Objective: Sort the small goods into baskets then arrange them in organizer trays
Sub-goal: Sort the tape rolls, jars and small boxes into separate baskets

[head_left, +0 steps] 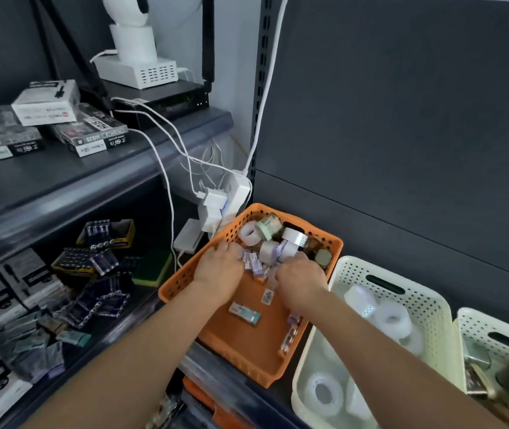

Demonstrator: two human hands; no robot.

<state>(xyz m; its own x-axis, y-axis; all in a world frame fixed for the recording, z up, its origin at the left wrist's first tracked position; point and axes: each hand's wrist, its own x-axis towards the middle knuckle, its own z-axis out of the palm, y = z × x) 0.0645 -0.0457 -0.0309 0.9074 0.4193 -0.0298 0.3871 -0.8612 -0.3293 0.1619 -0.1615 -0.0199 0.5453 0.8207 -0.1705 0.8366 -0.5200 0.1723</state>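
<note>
An orange perforated basket (247, 351) sits on the shelf in front of me, tilted toward the back. Its far end holds a heap of tape rolls (251, 233) and small boxed goods (254, 263). A flat teal-ended packet (244, 313) lies loose on the basket floor. My left hand (217, 270) rests palm-down on the heap's left side, fingers spread. My right hand (301, 281) reaches into the heap's right side with fingers curled down among the items; what they hold is hidden. A cream basket (426, 308) to the right holds clear tape rolls (392, 320).
A second cream basket (494, 323) at the far right holds metallic items. Battery packs (98, 261) and boxed goods fill the lower left shelf. White chargers and cables (216, 199) hang behind the orange basket. Boxes (45, 103) lie on the upper shelf.
</note>
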